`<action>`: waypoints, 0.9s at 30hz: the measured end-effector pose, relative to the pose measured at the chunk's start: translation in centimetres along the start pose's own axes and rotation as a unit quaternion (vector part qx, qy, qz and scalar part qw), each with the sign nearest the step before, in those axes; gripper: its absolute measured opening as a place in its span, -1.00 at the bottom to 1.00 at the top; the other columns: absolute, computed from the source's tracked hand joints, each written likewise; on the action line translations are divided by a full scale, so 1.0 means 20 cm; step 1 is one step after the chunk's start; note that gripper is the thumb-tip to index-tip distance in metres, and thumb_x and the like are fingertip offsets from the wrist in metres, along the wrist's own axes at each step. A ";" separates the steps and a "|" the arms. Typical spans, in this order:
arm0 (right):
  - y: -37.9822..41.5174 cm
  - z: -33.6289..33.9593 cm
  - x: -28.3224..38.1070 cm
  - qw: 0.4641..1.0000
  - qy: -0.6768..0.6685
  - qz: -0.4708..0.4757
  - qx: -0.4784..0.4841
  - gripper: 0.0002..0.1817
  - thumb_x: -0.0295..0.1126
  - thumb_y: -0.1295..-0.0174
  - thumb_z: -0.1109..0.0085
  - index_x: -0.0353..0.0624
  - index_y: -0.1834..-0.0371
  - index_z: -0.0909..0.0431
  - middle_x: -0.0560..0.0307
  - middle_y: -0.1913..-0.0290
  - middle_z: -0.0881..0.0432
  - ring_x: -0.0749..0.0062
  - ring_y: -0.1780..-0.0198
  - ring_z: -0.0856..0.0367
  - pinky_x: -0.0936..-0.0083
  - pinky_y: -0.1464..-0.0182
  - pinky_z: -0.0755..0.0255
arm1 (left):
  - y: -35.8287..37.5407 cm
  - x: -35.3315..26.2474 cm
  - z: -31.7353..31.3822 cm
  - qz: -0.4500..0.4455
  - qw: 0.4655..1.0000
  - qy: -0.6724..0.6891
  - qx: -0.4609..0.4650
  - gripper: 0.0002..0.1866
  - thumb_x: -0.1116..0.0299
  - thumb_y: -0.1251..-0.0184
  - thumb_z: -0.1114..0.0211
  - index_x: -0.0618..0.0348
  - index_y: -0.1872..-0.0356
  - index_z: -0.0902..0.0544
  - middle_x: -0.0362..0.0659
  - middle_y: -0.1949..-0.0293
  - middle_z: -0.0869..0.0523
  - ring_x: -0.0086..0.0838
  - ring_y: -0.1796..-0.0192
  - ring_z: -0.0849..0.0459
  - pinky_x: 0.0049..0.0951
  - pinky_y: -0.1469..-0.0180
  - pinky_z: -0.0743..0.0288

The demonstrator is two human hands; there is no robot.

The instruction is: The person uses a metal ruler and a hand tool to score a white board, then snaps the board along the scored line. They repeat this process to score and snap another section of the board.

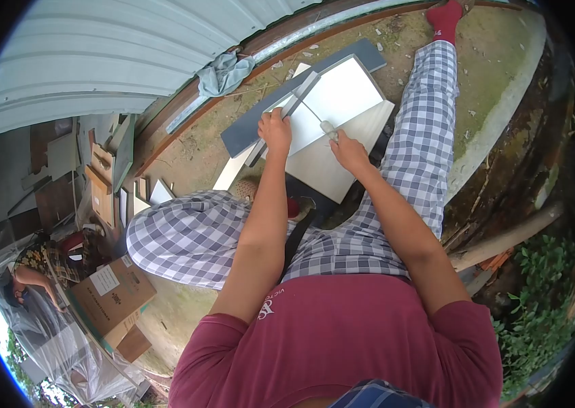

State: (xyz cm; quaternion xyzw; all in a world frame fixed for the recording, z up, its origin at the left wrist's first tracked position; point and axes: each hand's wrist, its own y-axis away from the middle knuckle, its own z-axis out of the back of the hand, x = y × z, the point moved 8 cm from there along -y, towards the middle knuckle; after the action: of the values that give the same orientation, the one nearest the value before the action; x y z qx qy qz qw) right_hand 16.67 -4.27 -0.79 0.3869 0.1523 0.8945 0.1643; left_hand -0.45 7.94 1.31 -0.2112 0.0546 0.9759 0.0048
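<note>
My left hand [275,130] is closed around the near end of a long grey strip [299,95], which lies along the edge of a glossy white panel [345,87]. In my right hand [351,152] is a screwdriver-like tool [328,128] with a pale handle and a thin shaft. The shaft points across the white panel toward the strip; whether its tip touches cannot be made out. A pale wood-toned board [335,162] adjoins the panel on the near side. Beneath these lies a dark grey board [250,130], sticking out at the far left and top.
My checked-trouser legs flank the boards. A light blue cloth [225,73] lies by the corrugated metal wall [117,54]. Wood pieces [102,180] and a cardboard box [112,294] stand at left, with another person's arm [39,277] beyond. Plants [539,299] grow at right.
</note>
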 end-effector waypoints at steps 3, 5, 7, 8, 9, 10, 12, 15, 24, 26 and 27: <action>0.05 0.04 0.02 1.000 0.014 -0.008 -0.007 -0.68 -0.15 -0.27 0.07 -0.17 0.10 -0.30 -0.24 0.38 -0.60 -0.19 0.27 -0.58 0.00 0.20 -0.42 | 0.01 -0.13 -0.03 -0.047 0.998 -0.032 -0.040 -0.62 0.39 -0.12 -0.21 0.06 -0.02 -0.48 0.06 -0.11 -0.40 0.00 -0.16 -0.33 0.21 -0.18 -0.06; 0.09 0.07 0.04 1.000 0.026 -0.013 -0.010 -0.69 -0.16 -0.27 0.07 -0.16 0.12 -0.30 -0.23 0.38 -0.60 -0.19 0.27 -0.58 -0.01 0.20 -0.42 | 0.00 -0.19 -0.04 -0.056 0.991 -0.087 -0.082 -0.61 0.45 -0.12 -0.12 0.14 -0.04 -0.42 0.11 -0.15 -0.34 0.03 -0.22 -0.25 0.29 -0.24 0.13; 0.12 0.09 0.06 0.999 0.034 -0.013 -0.021 -0.72 -0.18 -0.27 0.07 -0.16 0.14 -0.29 -0.23 0.38 -0.60 -0.20 0.28 -0.58 -0.01 0.21 -0.42 | 0.01 -0.17 -0.08 -0.037 0.994 -0.058 -0.085 -0.63 0.48 -0.14 -0.05 0.19 -0.02 -0.40 0.13 -0.16 -0.33 0.06 -0.24 -0.23 0.33 -0.24 0.20; 0.13 0.09 0.07 0.999 0.039 -0.011 -0.023 -0.72 -0.18 -0.27 0.07 -0.16 0.14 -0.29 -0.23 0.38 -0.60 -0.20 0.28 -0.58 -0.01 0.21 -0.42 | 0.02 -0.18 -0.07 -0.060 0.990 -0.068 -0.107 -0.64 0.50 -0.14 -0.03 0.20 -0.02 -0.39 0.13 -0.18 -0.32 0.08 -0.26 -0.21 0.33 -0.25 0.20; 0.14 0.08 0.08 0.999 0.042 -0.011 -0.028 -0.73 -0.19 -0.27 0.07 -0.17 0.15 -0.29 -0.23 0.38 -0.60 -0.19 0.28 -0.58 -0.01 0.22 -0.43 | 0.03 -0.20 -0.04 -0.082 0.985 -0.077 -0.130 -0.65 0.51 -0.15 -0.02 0.21 -0.02 -0.38 0.14 -0.19 -0.31 0.09 -0.28 -0.18 0.33 -0.25 0.21; 0.15 0.08 0.10 0.998 0.045 -0.011 -0.033 -0.73 -0.20 -0.27 0.07 -0.17 0.16 -0.29 -0.23 0.38 -0.60 -0.19 0.29 -0.58 0.00 0.23 -0.43 | 0.03 -0.19 -0.03 -0.080 0.985 -0.074 -0.132 -0.65 0.51 -0.15 -0.02 0.21 -0.02 -0.38 0.14 -0.19 -0.31 0.09 -0.28 -0.18 0.33 -0.25 0.21; 0.09 0.05 0.17 0.998 0.042 -0.003 -0.035 -0.72 -0.20 -0.28 0.08 -0.18 0.14 -0.28 -0.25 0.40 -0.59 -0.20 0.29 -0.58 -0.01 0.24 -0.42 | 0.05 -0.18 -0.01 -0.082 0.988 -0.051 -0.118 -0.66 0.53 -0.17 0.02 0.22 -0.01 -0.37 0.14 -0.21 -0.30 0.11 -0.30 -0.14 0.32 -0.26 0.20; -0.14 0.01 0.23 0.999 0.042 0.004 -0.034 -0.71 -0.21 -0.28 0.08 -0.19 0.12 -0.28 -0.28 0.41 -0.59 -0.21 0.30 -0.58 -0.03 0.24 -0.41 | 0.02 -0.18 -0.07 -0.088 0.983 -0.054 -0.152 -0.64 0.52 -0.08 -0.03 0.19 0.02 -0.39 0.05 -0.16 -0.36 0.05 -0.26 -0.23 0.33 -0.20 0.09; 0.17 0.01 0.11 0.997 0.075 -0.025 -0.026 -0.68 -0.18 -0.29 0.09 -0.21 0.10 -0.30 -0.30 0.44 -0.58 -0.23 0.31 -0.57 -0.05 0.23 -0.40 | 0.04 -0.13 0.00 -0.075 0.981 -0.059 -0.171 -0.59 0.51 -0.10 -0.04 0.17 -0.05 -0.41 0.06 -0.17 -0.36 0.07 -0.27 -0.21 0.30 -0.23 0.10; 0.09 -0.01 0.15 0.996 0.082 -0.013 -0.036 -0.71 -0.19 -0.28 0.08 -0.19 0.13 -0.29 -0.27 0.44 -0.59 -0.22 0.32 -0.57 -0.04 0.26 -0.40 | 0.04 -0.12 0.00 -0.069 0.982 -0.054 -0.166 -0.59 0.52 -0.10 -0.03 0.17 -0.05 -0.41 0.06 -0.17 -0.36 0.08 -0.27 -0.21 0.30 -0.23 0.10; 0.04 0.01 0.19 0.995 0.085 0.002 -0.054 -0.74 -0.20 -0.27 0.07 -0.17 0.16 -0.27 -0.24 0.44 -0.59 -0.22 0.33 -0.57 -0.04 0.28 -0.40 | 0.04 -0.12 0.00 -0.070 0.982 -0.048 -0.166 -0.59 0.52 -0.10 -0.03 0.17 -0.05 -0.41 0.06 -0.17 -0.36 0.08 -0.28 -0.21 0.30 -0.23 0.11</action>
State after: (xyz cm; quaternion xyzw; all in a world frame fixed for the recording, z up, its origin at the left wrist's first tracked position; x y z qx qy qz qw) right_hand 14.14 -3.29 2.09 0.3003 0.1163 0.9314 0.1698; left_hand 1.78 7.18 2.42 -0.1652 -0.1237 0.9776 0.0409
